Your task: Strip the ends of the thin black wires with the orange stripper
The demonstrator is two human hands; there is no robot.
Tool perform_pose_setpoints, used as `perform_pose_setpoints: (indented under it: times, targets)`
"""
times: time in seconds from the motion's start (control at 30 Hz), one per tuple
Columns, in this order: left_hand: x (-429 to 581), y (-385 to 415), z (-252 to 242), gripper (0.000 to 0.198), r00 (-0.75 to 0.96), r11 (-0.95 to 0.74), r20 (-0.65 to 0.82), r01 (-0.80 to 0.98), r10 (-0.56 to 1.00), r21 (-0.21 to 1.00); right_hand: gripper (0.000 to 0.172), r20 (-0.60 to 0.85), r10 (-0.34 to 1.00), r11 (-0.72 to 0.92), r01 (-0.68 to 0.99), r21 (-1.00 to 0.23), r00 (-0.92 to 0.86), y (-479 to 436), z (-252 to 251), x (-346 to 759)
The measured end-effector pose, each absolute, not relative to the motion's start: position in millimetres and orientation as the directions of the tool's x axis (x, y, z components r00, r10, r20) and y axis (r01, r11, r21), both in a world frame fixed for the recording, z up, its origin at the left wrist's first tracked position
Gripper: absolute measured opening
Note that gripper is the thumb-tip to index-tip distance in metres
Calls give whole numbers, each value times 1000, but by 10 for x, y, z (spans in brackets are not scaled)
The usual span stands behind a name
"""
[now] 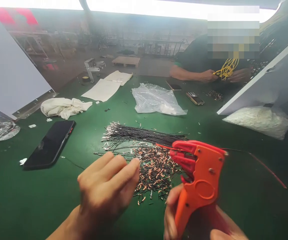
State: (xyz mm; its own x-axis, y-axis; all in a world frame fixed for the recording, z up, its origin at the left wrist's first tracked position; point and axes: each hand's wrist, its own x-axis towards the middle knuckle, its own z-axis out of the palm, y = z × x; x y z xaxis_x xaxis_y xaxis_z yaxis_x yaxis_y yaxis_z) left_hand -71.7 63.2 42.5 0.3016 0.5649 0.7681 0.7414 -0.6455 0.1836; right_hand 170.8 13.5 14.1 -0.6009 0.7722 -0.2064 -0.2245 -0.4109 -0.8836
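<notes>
My right hand (171, 213) is wrapped round the handles of an orange and red wire stripper (207, 176). The tool stands upright, its red jaws pointing left. To its left, my left hand (109, 181) is closed, fingers curled under; what they hold, if anything, is hidden. A thin dark wire (72, 162) runs up to the wrist side of that hand; I cannot tell whether it is gripped. Behind both hands lies a bundle of black wires (144, 133) with metal terminals at the left ends. Between the hands spreads a heap of short black and copper-coloured wire scraps (156, 170).
A black phone (50, 145) and a white cloth (65, 106) lie left on the green table. Farther back are paper sheets (106, 88), a clear plastic bag (157, 100) and a small keypad phone (195, 98). Across the table, another person's hands (207, 76) hold yellow wires (227, 70).
</notes>
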Motion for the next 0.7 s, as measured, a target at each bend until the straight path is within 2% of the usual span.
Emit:
perform_pose_setpoints:
  times: [0.07, 0.17, 0.23, 0.27, 0.33, 0.47, 0.57, 0.7]
  targets:
    - [-691, 610, 405, 22, 351, -673, 783, 731, 513, 113, 57, -145, 870, -235, -139, -962, -471, 136, 155, 1726]
    - [-653, 575, 352, 22, 392, -685, 793, 728, 466, 42, 44, -32, 991, -16, 122, -992, -128, 133, 198, 1712]
    - [-641, 556, 312, 21, 418, -698, 791, 716, 446, 15, 59, 102, 993, 85, 235, -968, 63, 143, 207, 1670]
    - [-639, 547, 295, 21, 435, -708, 789, 706, 433, -1, 68, 180, 979, 149, 255, -955, 100, 152, 199, 1647]
    - [-637, 529, 273, 19, 469, -730, 788, 683, 400, -36, 76, 340, 937, 301, 301, -905, 85, 173, 171, 1609]
    - [-615, 478, 291, 16, 526, -756, 766, 649, 369, -82, 71, 556, 829, 506, 509, -696, -64, 190, 145, 1585]
    - [-578, 439, 335, 18, 566, -771, 746, 627, 350, -113, 61, 582, 804, 517, 627, -583, -122, 182, 174, 1599]
    - [-542, 416, 384, 23, 594, -765, 725, 627, 347, -148, 38, 532, 827, 516, 626, -585, -184, 190, 194, 1616]
